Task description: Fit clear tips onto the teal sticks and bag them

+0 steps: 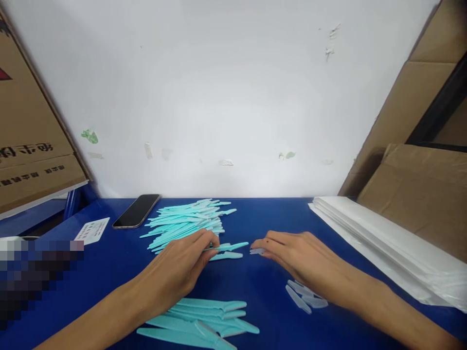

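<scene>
My left hand [182,260] pinches a turquoise eyebrow razor [235,246] between thumb and fingertips, its end pointing right. Just below that one, a second turquoise razor [229,255] shows; whether the hand grips it too is unclear. Across a small gap, my right hand [299,248] is closed on a clear plastic blade cap [257,251]. Several more clear caps [304,296] lie on the table beneath my right wrist. Behind my left hand spreads a big heap of turquoise razors [189,218]. A smaller group of razors [204,318] lies nearer to me, partly under my left forearm.
A phone [136,211] and a white card [93,231] lie on the blue table [266,291] at the left. White flat sheets or bags [383,243] are stacked at the right. Cardboard [419,194] stands on both sides, with a white wall [233,97] behind.
</scene>
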`<state>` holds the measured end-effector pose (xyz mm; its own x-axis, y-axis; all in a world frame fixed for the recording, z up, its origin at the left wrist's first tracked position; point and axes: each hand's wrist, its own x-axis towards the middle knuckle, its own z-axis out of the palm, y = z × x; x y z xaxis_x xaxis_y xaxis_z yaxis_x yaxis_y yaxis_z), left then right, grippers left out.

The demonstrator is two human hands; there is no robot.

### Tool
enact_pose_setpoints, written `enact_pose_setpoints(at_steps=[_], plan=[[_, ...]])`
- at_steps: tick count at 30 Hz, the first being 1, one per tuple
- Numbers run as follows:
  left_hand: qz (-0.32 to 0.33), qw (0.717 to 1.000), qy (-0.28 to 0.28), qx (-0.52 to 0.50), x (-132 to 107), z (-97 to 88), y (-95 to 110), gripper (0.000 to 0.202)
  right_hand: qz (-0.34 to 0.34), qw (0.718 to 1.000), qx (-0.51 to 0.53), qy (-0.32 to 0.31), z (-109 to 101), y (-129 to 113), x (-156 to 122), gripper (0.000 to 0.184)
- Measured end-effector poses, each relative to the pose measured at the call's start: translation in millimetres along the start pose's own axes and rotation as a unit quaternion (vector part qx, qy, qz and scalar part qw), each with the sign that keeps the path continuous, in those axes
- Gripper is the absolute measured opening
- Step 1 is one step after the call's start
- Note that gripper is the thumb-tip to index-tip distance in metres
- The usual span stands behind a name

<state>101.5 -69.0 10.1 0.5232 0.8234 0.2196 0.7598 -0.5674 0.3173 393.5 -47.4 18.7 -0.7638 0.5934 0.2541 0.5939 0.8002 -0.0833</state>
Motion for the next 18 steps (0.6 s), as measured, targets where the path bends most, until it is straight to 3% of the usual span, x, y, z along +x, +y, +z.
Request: enact_pose_setpoints(at_steps=[8,18], plan=[[0.012,1.000,-0.011,0.021,-1,4.5,2,0.015,0.024,0.995,0.065,0.076,14,0,0,0.029],[0.081,0.995,0.040,0.042,-4,19.3,9,0.015,-0.007,0.991,0.100,0.086,21,-14,1,0.036]])
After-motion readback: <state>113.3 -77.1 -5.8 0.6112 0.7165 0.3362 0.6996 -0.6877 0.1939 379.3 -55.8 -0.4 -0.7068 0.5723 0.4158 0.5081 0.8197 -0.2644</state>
